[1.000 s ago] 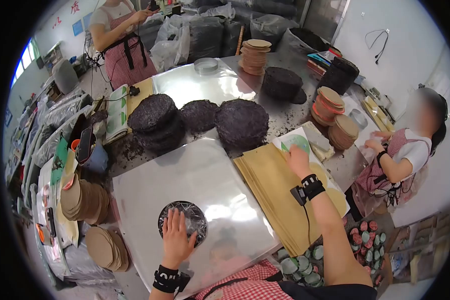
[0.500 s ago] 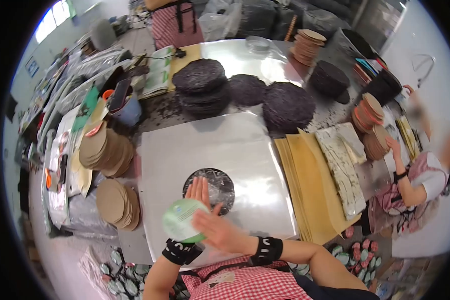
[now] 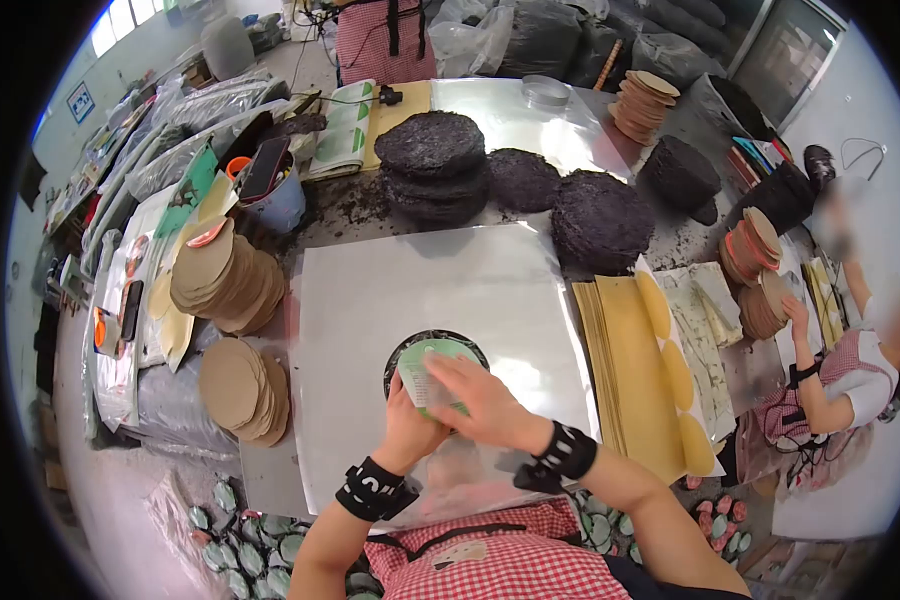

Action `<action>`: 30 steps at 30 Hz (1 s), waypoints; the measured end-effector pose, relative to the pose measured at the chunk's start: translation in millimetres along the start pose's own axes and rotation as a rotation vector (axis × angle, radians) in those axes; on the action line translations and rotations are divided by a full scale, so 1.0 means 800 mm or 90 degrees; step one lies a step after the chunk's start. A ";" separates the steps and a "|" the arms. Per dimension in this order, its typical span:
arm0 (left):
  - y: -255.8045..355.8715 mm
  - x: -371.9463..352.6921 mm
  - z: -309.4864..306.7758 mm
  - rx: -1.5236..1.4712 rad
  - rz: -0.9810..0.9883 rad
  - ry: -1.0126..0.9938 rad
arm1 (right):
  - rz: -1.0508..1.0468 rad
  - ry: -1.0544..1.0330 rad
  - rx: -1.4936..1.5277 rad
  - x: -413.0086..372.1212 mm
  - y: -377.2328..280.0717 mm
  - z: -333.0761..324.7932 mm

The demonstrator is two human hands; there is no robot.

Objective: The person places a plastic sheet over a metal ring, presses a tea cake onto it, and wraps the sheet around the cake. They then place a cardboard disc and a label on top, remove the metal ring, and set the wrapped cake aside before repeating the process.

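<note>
A round green label (image 3: pixel 432 368) with printed text lies over a dark disc (image 3: pixel 477 352) that looks wrapped in clear plastic. The disc's dark rim shows around the label's upper edge. My left hand (image 3: pixel 412 430) grips the lower left edge of the label, its fingers partly hidden. With fingers stretched out, my right hand (image 3: pixel 485 400) lies across the label's right part. Both hands are over a shiny metal sheet (image 3: pixel 350 300), and each wrist wears a black band.
Stacks of brown round cards (image 3: pixel 235 385) stand at left. Dark crumbly discs (image 3: pixel 430 150) are piled behind the sheet. Yellow sheets (image 3: pixel 620 370) lie at right, near a co-worker (image 3: pixel 840 370) touching a card stack. Several wrapped discs (image 3: pixel 255 555) cover the floor below the table.
My right hand has brought the green label up and right onto the dark disc. My left hand has shifted from flat on the disc to the label's edge. The view has turned slightly.
</note>
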State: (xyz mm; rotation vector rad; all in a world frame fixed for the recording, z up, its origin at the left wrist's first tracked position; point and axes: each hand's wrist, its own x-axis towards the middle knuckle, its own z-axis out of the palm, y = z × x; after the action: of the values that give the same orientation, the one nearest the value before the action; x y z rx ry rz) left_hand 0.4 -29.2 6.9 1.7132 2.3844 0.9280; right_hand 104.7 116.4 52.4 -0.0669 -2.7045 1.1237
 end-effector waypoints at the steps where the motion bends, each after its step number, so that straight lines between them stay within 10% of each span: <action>1: 0.002 0.000 0.001 0.033 0.003 -0.008 | -0.040 0.055 0.110 0.013 0.023 0.011; 2: 0.002 0.000 -0.001 0.068 0.001 -0.014 | 0.098 0.012 0.201 0.025 0.038 0.019; 6: -0.033 -0.022 -0.028 -0.756 -0.188 0.121 | -0.006 0.032 0.123 0.024 0.056 0.047; 10: -0.050 -0.053 -0.049 -0.424 -0.460 0.174 | -0.068 -0.068 -0.218 0.027 0.024 0.064; 21: 0.028 -0.031 -0.055 -0.014 -0.205 0.098 | -0.015 -0.130 -0.265 0.034 0.014 0.070; 30: 0.106 -0.070 -0.054 0.158 -0.199 0.117 | -0.023 0.120 -0.143 0.014 0.050 0.063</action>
State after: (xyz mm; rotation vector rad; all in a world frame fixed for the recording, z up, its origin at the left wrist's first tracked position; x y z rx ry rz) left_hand 76.5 -80.2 68.2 1.3054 2.8831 0.8004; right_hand 81.9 111.0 -8.0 -0.1496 -2.6384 0.7572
